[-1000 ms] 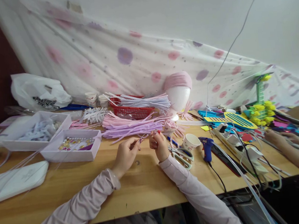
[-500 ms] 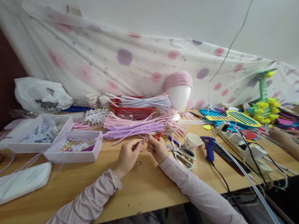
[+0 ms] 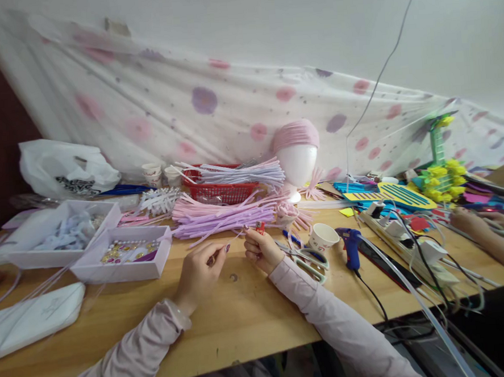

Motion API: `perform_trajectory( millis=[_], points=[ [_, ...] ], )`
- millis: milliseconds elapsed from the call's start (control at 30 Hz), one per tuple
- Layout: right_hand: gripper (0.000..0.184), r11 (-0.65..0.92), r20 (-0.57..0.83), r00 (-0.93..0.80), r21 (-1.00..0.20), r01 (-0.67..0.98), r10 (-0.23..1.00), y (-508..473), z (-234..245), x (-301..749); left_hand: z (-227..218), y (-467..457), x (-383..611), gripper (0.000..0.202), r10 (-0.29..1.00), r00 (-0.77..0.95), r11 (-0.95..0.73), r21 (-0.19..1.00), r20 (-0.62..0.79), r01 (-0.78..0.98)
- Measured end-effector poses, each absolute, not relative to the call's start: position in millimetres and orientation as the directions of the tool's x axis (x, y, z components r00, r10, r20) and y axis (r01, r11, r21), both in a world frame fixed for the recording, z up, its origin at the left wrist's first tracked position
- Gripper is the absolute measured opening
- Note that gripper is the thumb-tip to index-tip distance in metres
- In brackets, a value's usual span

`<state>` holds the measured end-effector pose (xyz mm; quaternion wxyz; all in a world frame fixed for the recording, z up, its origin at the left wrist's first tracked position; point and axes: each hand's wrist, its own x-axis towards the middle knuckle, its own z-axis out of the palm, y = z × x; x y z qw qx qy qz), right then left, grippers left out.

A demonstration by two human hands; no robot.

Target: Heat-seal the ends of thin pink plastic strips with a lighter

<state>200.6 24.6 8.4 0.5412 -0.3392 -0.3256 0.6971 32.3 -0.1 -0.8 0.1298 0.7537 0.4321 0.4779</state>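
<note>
My right hand [image 3: 262, 251] is closed in a fist over the middle of the wooden table, with a small red object [image 3: 260, 228] showing at its top; its kind is too small to tell. My left hand [image 3: 201, 271] is a short way to the left, fingers curled in a pinch, and whatever they may hold is hidden. Behind both hands lie bundles of purple and pink pipe cleaners [image 3: 224, 221]. Scissors [image 3: 305, 260] with pale handles rest just right of my right hand, beside a paper cup [image 3: 323, 236].
A blue glue gun [image 3: 350, 248] and a power strip [image 3: 403, 247] with cables are to the right. White boxes [image 3: 124, 270] of beads and pieces stand left. At the back are a red basket [image 3: 222, 193] and a foam head [image 3: 296, 160]. Another person's hand [image 3: 470, 223] is far right.
My left hand has drawn away from my right, down and to the left, widening the gap between them. My right hand stays closed near the same spot, and less of the red object shows.
</note>
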Motion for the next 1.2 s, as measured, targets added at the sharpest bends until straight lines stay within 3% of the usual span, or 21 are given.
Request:
perform_trajectory(
  millis=[133,333,467,633,833,1200],
  points=[
    [0.032,-0.370,-0.230,-0.330,-0.804,-0.465,0.915,22,9,197,-8,-1,18,0.022,0.711,0.205,-0.628,0.475,0.673,0.617],
    [0.051,-0.477,-0.333,-0.411,-0.818,-0.321,0.849,22,-1,196,-3,3,13,0.023,0.672,0.196,-0.599,0.368,0.715,0.711],
    [0.047,-0.330,-0.239,-0.352,-0.916,-0.229,0.905,23,-9,193,-1,3,13,0.022,0.641,0.196,-0.613,0.343,0.742,0.712],
    [0.037,-0.024,-0.004,-0.110,-0.982,-0.188,0.994,23,-8,191,1,2,11,0.020,0.602,0.192,-0.621,0.304,0.775,0.722],
    [0.038,-0.009,-0.004,-0.031,-0.987,-0.161,1.000,22,-5,193,-1,5,10,0.016,0.530,0.186,-0.635,0.242,0.828,0.734],
    [0.034,0.066,0.069,-0.073,-0.997,-0.045,0.995,21,0,195,1,2,15,0.019,0.548,0.181,-0.616,0.247,0.817,0.748]
  ],
)
